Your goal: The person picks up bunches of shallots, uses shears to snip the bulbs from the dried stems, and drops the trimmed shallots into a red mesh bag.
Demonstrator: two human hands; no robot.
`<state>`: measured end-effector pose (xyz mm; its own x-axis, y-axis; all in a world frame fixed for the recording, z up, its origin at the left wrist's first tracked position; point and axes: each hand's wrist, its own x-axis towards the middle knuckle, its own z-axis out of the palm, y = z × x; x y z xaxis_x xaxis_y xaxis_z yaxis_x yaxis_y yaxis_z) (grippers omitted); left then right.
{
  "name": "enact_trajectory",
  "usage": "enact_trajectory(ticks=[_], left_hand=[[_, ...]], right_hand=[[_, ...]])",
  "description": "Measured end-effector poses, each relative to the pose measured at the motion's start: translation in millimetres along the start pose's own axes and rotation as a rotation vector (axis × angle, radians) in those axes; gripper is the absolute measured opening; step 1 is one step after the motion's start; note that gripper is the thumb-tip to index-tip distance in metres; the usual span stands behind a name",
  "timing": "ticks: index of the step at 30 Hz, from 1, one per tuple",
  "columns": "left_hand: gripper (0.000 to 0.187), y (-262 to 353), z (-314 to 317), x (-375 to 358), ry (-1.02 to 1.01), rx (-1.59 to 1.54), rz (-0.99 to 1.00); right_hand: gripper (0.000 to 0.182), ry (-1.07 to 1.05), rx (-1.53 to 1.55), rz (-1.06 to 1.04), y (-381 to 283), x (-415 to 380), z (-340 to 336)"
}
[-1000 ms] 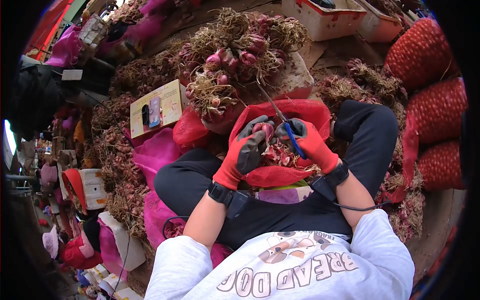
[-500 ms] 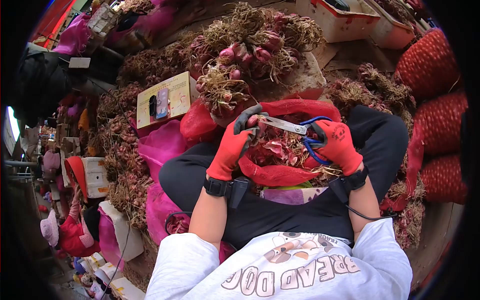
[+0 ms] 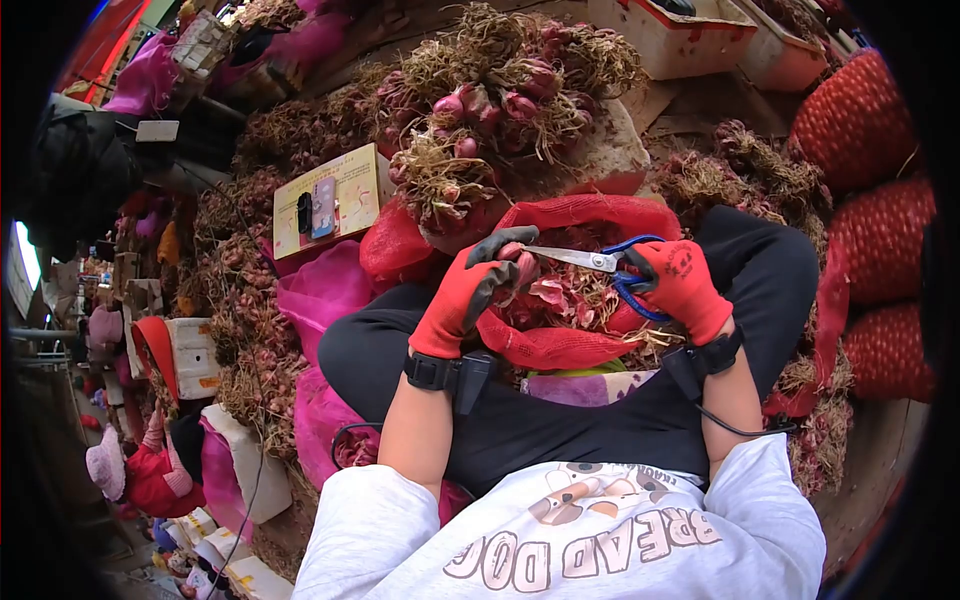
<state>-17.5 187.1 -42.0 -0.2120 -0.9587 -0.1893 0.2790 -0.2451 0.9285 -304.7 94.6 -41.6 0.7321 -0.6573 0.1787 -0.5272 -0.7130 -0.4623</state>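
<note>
Gripping a small, pinkish-red, papery-skinned bulb (image 3: 523, 264): that's the left hand (image 3: 462, 292), red glove with dark grey palm and fingertips, fingers curled around it. Bulb sits above the left side of the mouth of the red mesh bag (image 3: 560, 350), toward the far-left edge. Key relation: bulb lies directly left of the steel-bladed scissors with blue loop handles (image 3: 603, 262), tips pointing at it and right beside it. Contact or small gap: can't tell. Scissors' long axis runs left-right across the bag mouth, tips slightly farther from the body than the handles.

Right hand (image 3: 684, 282), same glove type, is closed on the handle loops, above the bag's right edge. Left hand is nearer the bulb; right reaches it only via the blades. Can't tell if the blades are parted.

Bulb look: rounded, dull pink, fingers cover much of it, so its long axis isn't readable.

Outward: loose reddish skins (image 3: 552, 296) inside the bag; past its far edge, a heap of purple-pink bulbs with dry brown tops (image 3: 500, 110) on a pale block (image 3: 600, 165). Yellow printed cardboard box (image 3: 350, 180) off to the left; stuffed red mesh sacks (image 3: 880, 240) to the right.
</note>
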Motion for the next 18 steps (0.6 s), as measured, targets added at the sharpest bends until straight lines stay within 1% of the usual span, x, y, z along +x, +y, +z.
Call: enact_trajectory(ticks=[2,5,8,9,12,13,16,18], left_hand=[[0.055,0.4,2.2,1.4,0.007,0.027,-0.032],[0.055,-4.2,11.4,5.5,0.011,-0.331,0.072],[0.049,-10.8,1.4,4.5,-0.046,-0.645,0.023],[0.043,-2.7,9.3,4.5,0.019,-0.668,0.000],[0.040,-10.7,3.8,8.0,0.020,-0.723,-0.028],[0.039,-10.6,4.5,8.2,0.109,-0.651,-0.066],[0.042,-23.9,-6.6,8.2,0.102,-0.560,0.058],[0.040,-20.4,-4.9,5.3,0.161,-0.489,0.051]], right_hand=[[0.033,-0.050,0.046,-0.007,-0.8,-1.2,-3.2],[0.036,-0.154,0.523,0.332,-18.6,3.9,-6.7],[0.038,0.070,0.660,0.219,-18.6,5.1,8.3],[0.037,0.058,0.576,0.200,-22.5,6.4,6.5],[0.035,0.035,0.331,0.148,-32.1,7.8,6.5],[0.034,0.058,0.263,0.133,-32.9,8.3,7.4],[0.033,0.113,0.151,0.055,-23.5,7.4,10.8],[0.033,0.054,0.169,0.074,-22.4,6.3,9.4]])
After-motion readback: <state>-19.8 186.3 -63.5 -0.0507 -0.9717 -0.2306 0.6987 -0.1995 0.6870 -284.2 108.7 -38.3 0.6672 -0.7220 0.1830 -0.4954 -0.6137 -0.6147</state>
